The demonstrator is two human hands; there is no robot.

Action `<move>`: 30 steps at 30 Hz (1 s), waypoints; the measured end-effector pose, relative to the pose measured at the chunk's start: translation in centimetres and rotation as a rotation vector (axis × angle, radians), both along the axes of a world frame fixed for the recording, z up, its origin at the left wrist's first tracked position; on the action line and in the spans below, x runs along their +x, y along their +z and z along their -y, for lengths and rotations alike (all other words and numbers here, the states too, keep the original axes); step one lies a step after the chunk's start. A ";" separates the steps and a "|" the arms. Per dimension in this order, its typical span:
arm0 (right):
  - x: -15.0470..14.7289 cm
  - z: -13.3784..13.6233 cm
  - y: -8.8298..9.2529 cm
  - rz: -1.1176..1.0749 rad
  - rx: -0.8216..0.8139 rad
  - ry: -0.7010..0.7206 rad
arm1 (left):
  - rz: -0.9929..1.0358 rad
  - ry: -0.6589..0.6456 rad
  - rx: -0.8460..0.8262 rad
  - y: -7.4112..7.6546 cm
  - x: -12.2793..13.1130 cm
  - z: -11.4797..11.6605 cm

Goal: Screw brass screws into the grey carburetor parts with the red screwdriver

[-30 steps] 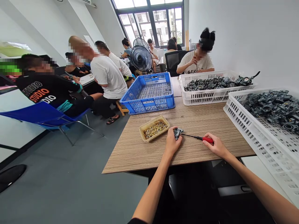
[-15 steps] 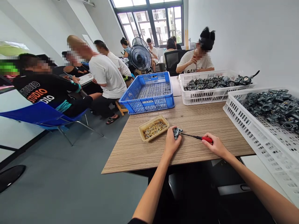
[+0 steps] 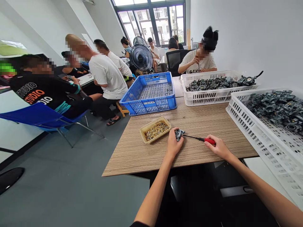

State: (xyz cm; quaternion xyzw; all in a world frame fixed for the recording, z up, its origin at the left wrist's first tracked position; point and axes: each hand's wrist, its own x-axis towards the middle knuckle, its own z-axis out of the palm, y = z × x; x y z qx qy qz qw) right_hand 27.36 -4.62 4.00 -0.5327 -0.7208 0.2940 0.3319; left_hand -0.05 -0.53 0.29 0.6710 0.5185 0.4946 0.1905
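Observation:
My left hand (image 3: 174,142) is closed around a small grey metal casting (image 3: 179,134), held low over the wooden table (image 3: 146,157). In my right hand (image 3: 219,147) is a screwdriver with a red and black handle (image 3: 209,141). Its long dark shaft points left, and the tip meets the right side of the casting; the exact contact point is too small to make out. Just left of my left hand sits a beige tray (image 3: 145,138) of small brass-coloured and silvery screws (image 3: 156,130).
A blue crate (image 3: 151,107) stands at the table's far left. White crates with dark metal parts stand at the back (image 3: 213,100) and at the right (image 3: 262,138). A co-worker (image 3: 197,61) sits opposite; several people sit at the left, near a blue chair (image 3: 42,118).
Both hands, the casting and the screwdriver stay almost in place. The view has shifted very slightly.

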 end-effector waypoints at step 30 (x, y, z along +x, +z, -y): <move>-0.1 0.0 -0.1 0.025 -0.020 0.007 | -0.005 -0.002 0.004 0.2 -0.1 0.0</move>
